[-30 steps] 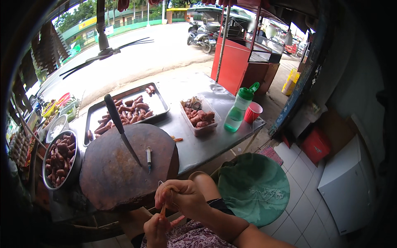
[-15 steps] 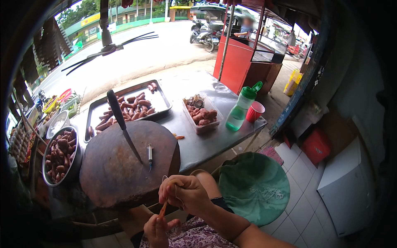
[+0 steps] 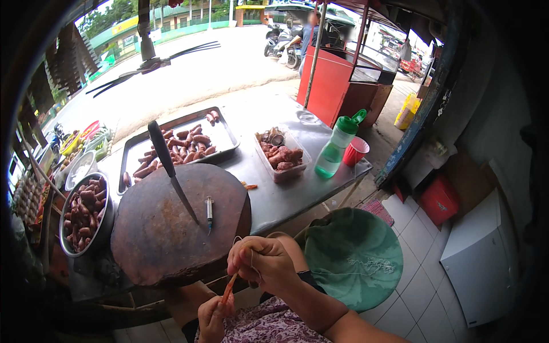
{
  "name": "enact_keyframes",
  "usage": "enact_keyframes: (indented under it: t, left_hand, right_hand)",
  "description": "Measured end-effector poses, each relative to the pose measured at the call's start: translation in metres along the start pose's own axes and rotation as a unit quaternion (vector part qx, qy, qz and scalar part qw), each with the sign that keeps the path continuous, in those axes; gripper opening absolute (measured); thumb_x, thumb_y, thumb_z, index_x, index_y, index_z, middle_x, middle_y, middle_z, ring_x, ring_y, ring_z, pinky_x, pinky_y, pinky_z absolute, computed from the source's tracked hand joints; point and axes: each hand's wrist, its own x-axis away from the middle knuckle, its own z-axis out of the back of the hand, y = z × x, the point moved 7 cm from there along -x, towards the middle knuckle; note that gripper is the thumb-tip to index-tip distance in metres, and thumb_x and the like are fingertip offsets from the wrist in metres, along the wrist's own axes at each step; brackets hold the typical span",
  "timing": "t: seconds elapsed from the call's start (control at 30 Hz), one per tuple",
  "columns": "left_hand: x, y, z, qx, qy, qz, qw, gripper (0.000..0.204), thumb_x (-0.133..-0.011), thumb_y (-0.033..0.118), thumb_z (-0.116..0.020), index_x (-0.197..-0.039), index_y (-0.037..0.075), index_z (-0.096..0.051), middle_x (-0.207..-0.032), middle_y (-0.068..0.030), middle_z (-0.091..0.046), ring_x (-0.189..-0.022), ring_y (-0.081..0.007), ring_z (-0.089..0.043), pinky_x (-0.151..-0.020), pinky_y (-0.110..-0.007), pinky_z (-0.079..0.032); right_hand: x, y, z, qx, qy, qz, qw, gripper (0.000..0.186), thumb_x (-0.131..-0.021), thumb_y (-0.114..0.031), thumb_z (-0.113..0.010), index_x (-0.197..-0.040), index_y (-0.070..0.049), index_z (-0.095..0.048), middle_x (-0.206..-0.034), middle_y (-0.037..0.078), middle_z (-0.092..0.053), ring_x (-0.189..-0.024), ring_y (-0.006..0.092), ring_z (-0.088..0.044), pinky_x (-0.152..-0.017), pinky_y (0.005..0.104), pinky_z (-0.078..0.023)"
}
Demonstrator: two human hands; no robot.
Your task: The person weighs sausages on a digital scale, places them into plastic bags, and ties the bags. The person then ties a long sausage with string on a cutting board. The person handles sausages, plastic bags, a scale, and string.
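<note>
Low over my lap, a thin orange-red strip that looks like a sausage casing (image 3: pixel 228 290) stretches between my two hands. My left hand (image 3: pixel 211 321) pinches its lower end. Above it, my right hand (image 3: pixel 260 264) is closed around the upper part, with a pale string (image 3: pixel 331 273) looped about its fingers and trailing onto a green cloth-like round surface (image 3: pixel 320 237). What lies inside the right fist is hidden. Beyond my hands sits a thick round chopping block (image 3: pixel 166 228), with a black-handled knife (image 3: pixel 166 157) standing point down and a small syringe (image 3: pixel 209 212) lying near it.
Sausages (image 3: pixel 191 143) lie on a metal tray (image 3: pixel 229 128), and more fill a bowl (image 3: pixel 108 220) at left. A plastic tub of meat (image 3: pixel 286 174), a green-capped bottle (image 3: pixel 330 154) and a red cup (image 3: pixel 355 151) stand on the metal table (image 3: pixel 266 208). A white cabinet (image 3: pixel 480 263) is at right.
Both hands stay closed on the strip, the right shifted slightly rightward in view. The left fingers have curled in closer. Outside, a person now stands beside the red stall.
</note>
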Motion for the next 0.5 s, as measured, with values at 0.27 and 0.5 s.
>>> enact_keyframes:
  t: [0.27, 0.5]
  left_hand:
    - [0.009, -0.008, -0.001, -0.089, 0.094, 0.012, 0.991, 0.04, -0.105, 0.028, -0.046, -0.073, 0.004, -0.049, -0.067, 0.0001, -0.049, -0.057, -0.0056, -0.041, -0.054, -0.02, -0.036]
    - [-0.002, -0.002, -0.003, -0.071, 0.016, -0.008, 0.997, 0.037, -0.103, 0.029, -0.047, -0.091, -0.003, -0.061, -0.088, -0.0073, -0.065, -0.072, -0.0091, -0.052, -0.067, -0.025, -0.044]
  right_hand:
    - [-0.001, 0.003, 0.001, 0.023, 0.0, -0.008, 1.0, 0.028, -0.101, -0.023, -0.055, -0.093, 0.002, -0.064, -0.09, 0.015, -0.064, -0.05, 0.0052, -0.042, -0.045, 0.0188, -0.033]
    - [0.002, -0.002, 0.006, 0.026, 0.025, 0.0, 0.999, 0.027, -0.101, -0.022, -0.055, -0.092, 0.002, -0.064, -0.089, 0.014, -0.064, -0.051, 0.0052, -0.042, -0.047, 0.0184, -0.034]
